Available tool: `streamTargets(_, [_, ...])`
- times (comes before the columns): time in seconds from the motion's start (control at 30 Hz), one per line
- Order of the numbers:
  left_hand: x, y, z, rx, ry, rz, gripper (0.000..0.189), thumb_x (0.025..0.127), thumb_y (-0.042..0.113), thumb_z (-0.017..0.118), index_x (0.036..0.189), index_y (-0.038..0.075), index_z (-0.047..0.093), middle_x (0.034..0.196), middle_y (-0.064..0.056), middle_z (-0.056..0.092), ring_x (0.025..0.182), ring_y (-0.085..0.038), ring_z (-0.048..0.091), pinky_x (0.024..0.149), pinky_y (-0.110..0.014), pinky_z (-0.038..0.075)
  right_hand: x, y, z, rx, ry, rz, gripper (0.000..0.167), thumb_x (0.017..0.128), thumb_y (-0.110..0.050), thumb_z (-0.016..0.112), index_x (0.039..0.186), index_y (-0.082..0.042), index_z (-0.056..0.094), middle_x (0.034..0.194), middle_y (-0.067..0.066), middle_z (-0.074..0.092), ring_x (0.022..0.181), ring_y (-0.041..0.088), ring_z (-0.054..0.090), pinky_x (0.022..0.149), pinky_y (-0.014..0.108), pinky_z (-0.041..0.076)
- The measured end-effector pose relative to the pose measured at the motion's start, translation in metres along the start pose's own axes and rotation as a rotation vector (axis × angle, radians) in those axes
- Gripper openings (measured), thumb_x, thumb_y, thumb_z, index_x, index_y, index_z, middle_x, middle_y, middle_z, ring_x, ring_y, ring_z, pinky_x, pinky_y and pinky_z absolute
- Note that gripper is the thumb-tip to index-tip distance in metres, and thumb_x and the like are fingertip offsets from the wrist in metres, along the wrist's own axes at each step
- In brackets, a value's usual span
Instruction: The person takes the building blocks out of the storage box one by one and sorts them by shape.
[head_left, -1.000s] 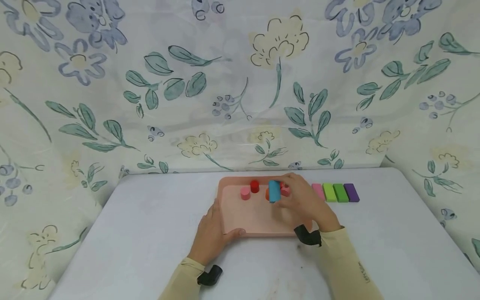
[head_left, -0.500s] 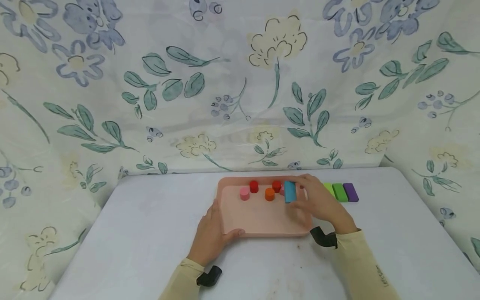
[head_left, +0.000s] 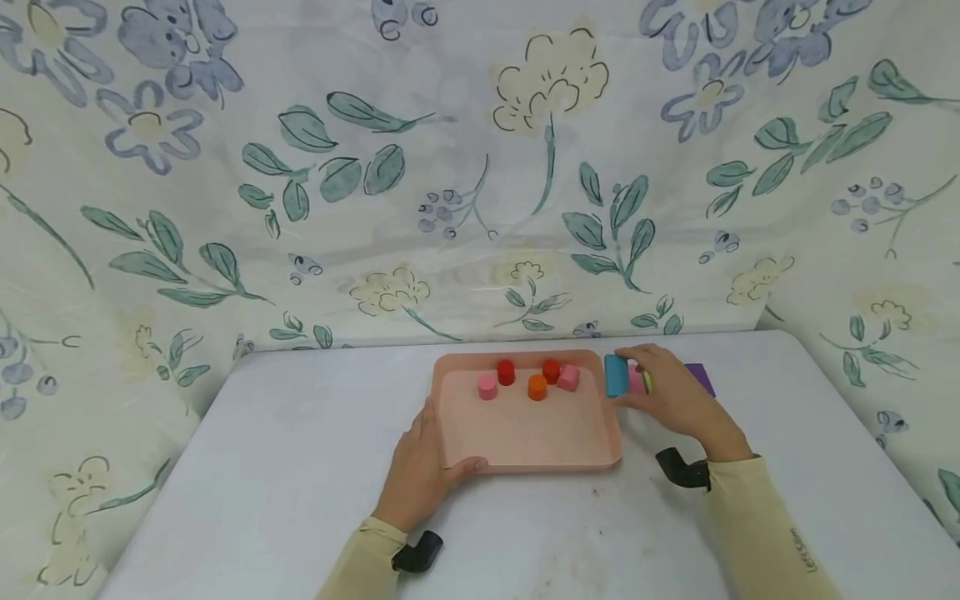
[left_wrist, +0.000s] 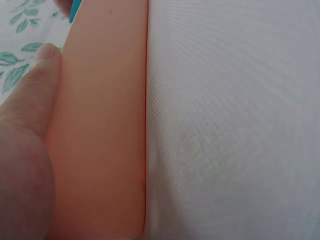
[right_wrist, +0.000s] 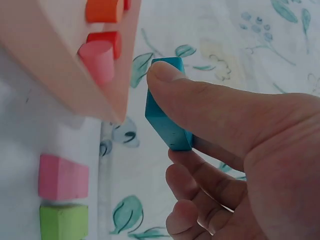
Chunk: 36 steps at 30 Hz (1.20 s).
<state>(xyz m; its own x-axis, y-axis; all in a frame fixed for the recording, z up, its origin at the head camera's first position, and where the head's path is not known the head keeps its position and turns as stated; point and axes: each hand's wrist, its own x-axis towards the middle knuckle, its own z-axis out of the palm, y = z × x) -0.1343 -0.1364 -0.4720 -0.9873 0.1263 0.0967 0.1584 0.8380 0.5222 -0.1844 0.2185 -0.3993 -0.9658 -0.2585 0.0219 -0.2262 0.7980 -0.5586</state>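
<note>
A blue rectangular block (head_left: 617, 375) is pinched between the thumb and fingers of my right hand (head_left: 675, 396). It is held upright just past the right rim of a pink tray (head_left: 525, 433); in the right wrist view, the blue block (right_wrist: 170, 120) appears raised off the table. My left hand (head_left: 416, 471) rests against the tray's front left corner, fingers along the left side and thumb at the front edge. In the left wrist view the thumb (left_wrist: 37, 82) lies straight against the tray's wall (left_wrist: 105, 110).
Inside the tray, near its back, stand small cylinders: pink (head_left: 487, 386), red (head_left: 506, 372), orange (head_left: 537, 387) and others. Right of the tray is a row of blocks, pink (right_wrist: 62, 177), light green (right_wrist: 64, 222) and purple (head_left: 700, 377), partly hidden by my right hand. Floral cloth hangs behind.
My right hand has carried the blue block rightward, from above the tray to beyond its right rim beside the row of blocks. The left hand has stayed at the tray.
</note>
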Motion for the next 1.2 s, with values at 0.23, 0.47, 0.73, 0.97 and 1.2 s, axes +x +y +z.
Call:
streamTargets(0.23, [0.001, 0.001, -0.001, -0.014, -0.005, 0.007, 0.116, 0.079, 0.053, 0.081, 0.156, -0.007, 0.018, 0.153, -0.026, 0.038, 0.129, -0.042, 0.047, 0.111, -0.057, 0.036, -0.003, 0.023, -0.003, -0.014, -0.002, 0.007, 0.066, 0.089, -0.021, 0.078, 0.144, 0.001, 0.049, 0.144, 0.029, 0.045, 0.121, 0.045, 0.051, 0.099, 0.060, 0.048])
streamTargets(0.47, [0.001, 0.002, -0.002, -0.012, -0.009, -0.001, 0.117, 0.079, 0.053, 0.081, 0.156, -0.008, 0.018, 0.153, -0.027, 0.037, 0.130, -0.044, 0.045, 0.112, -0.058, 0.035, -0.004, 0.040, -0.007, -0.061, 0.016, -0.027, 0.065, 0.087, -0.018, 0.079, 0.141, 0.004, 0.050, 0.140, 0.030, 0.048, 0.119, 0.045, 0.050, 0.100, 0.061, 0.046])
streamTargets(0.73, [0.000, 0.002, -0.001, -0.022, -0.006, 0.003, 0.117, 0.079, 0.054, 0.081, 0.155, -0.009, 0.018, 0.152, -0.028, 0.038, 0.129, -0.044, 0.046, 0.111, -0.058, 0.035, -0.008, 0.055, -0.014, -0.030, 0.015, -0.025, 0.064, 0.089, -0.016, 0.077, 0.142, 0.006, 0.047, 0.141, 0.032, 0.045, 0.116, 0.047, 0.054, 0.099, 0.062, 0.046])
streamTargets(0.97, [-0.001, 0.001, -0.001, -0.023, -0.006, -0.001, 0.117, 0.079, 0.054, 0.081, 0.155, -0.008, 0.018, 0.153, -0.027, 0.037, 0.130, -0.043, 0.046, 0.112, -0.058, 0.034, -0.009, 0.074, -0.017, -0.048, 0.015, -0.028, 0.065, 0.089, -0.015, 0.076, 0.142, 0.009, 0.046, 0.141, 0.034, 0.045, 0.128, 0.051, 0.043, 0.106, 0.066, 0.035])
streamTargets(1.2, [0.000, 0.001, -0.002, -0.011, -0.004, -0.006, 0.117, 0.079, 0.054, 0.081, 0.156, -0.007, 0.018, 0.154, -0.026, 0.037, 0.130, -0.043, 0.046, 0.112, -0.058, 0.034, -0.011, 0.081, -0.024, -0.060, -0.002, 0.007, 0.067, 0.090, -0.014, 0.076, 0.144, 0.008, 0.043, 0.143, 0.035, 0.041, 0.131, 0.053, 0.037, 0.106, 0.069, 0.033])
